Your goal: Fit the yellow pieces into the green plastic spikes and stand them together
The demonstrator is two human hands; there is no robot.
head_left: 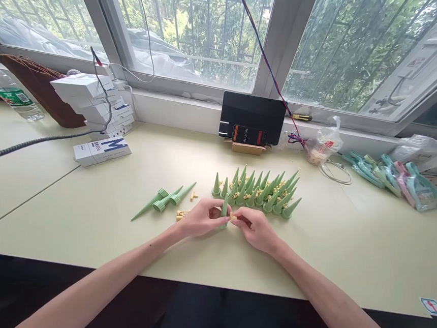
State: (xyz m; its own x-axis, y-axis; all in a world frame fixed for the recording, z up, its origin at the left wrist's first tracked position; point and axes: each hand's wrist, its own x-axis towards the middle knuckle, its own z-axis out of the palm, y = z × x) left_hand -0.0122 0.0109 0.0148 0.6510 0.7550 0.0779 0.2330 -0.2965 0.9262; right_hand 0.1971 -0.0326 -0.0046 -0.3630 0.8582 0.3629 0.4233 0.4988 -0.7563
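Observation:
My left hand (201, 217) is closed round a green plastic spike (225, 205), which stands point up on the table. Pinched in the fingers of my right hand (256, 229) is a small yellow valve piece (232, 216), up against the spike's side; whether it sits in the spike I cannot tell. Just behind my hands stand rows of green spikes (265, 192) with yellow pieces among them. To the left lie several loose green spikes (167, 199), a single yellow piece (193, 196) and a few more yellow pieces (180, 215), partly hidden by my left hand.
A phone (249, 135) showing a timer leans on a black tablet (253, 113) at the back. White boxes (103, 151) and a plastic bottle (17, 101) are at left. A bagged cup (321, 147), a white cable (336, 173) and wrapped pastel items (421, 187) lie at right.

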